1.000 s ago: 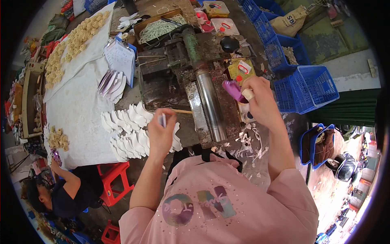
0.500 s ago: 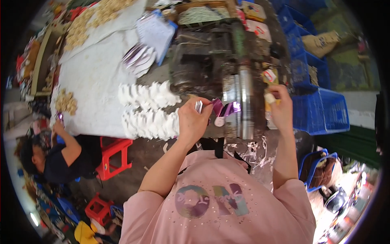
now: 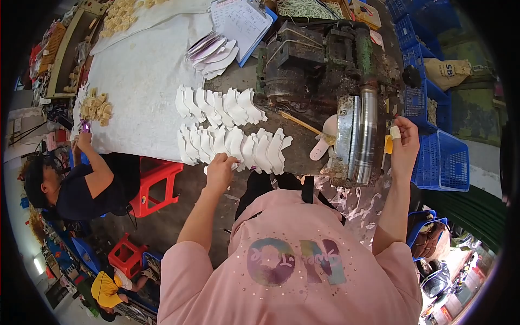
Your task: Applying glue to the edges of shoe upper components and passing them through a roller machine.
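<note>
My left hand is at the table's near edge, fingers bent together against the lower of two rows of overlapping white curved cut pieces. What its fingers pinch is mostly hidden; a small purple bit shows just right of them. On the right, my right hand is curled beside the machine's far side, a pale wrap around one digit. Its fingertips are partly hidden, and I cannot make out anything in them. Between my hands stands a machine with shiny metal rollers. A pale pink strip with holes lies by the rollers.
A wooden stick lies left of the rollers. Behind the rows are a stack of cut pieces and a clipboard. Blue crates stand at right. A co-worker sits at left, near a red stool.
My left hand has moved left, away from the rollers to the white rows. The shiny purple strip by the rollers is gone from there. My right hand stays beside the machine; the view has shifted.
</note>
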